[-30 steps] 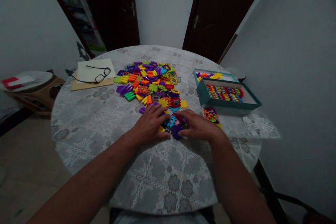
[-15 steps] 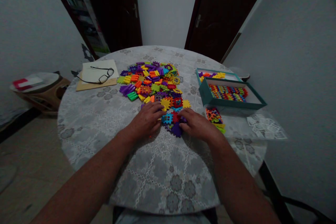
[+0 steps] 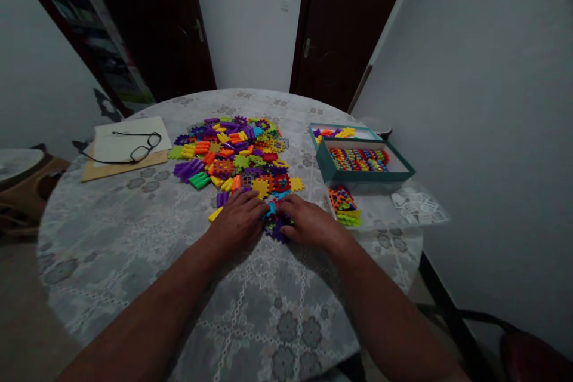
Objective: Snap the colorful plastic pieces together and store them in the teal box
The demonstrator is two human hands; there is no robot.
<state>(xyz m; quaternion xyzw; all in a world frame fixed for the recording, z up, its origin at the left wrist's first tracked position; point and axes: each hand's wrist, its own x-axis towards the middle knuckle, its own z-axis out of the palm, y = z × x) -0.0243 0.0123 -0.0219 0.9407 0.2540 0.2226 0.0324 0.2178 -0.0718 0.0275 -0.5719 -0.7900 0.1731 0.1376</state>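
Observation:
My left hand (image 3: 239, 218) is palm down near the front of a heap of plastic interlocking blocks (image 3: 230, 152). Its fingers curl closed, their tips on a light-blue square block (image 3: 271, 209). From the other side, my right hand (image 3: 307, 221) reaches in with bent fingers and thumb. What its fingertips grip is partly hidden. A dark purple block (image 3: 280, 231) lies by the right thumb, beneath both hands' tips. Just beyond the fingers are a yellow toothed block (image 3: 260, 187) and a red square block (image 3: 282, 182).
A teal-edged box (image 3: 364, 175) full of colourful pieces stands at right, with another tray (image 3: 344, 131) behind it. Nearer are a small pack of blocks (image 3: 344, 203) and a clear bag of white pieces (image 3: 418, 206). Eyeglasses (image 3: 140, 154) rest on paper (image 3: 105, 137) at left.
The view has turned to the right, so the table appears further left. My left fingertips have shifted from beside the yellow block onto the light-blue block, and the hands are closer together.

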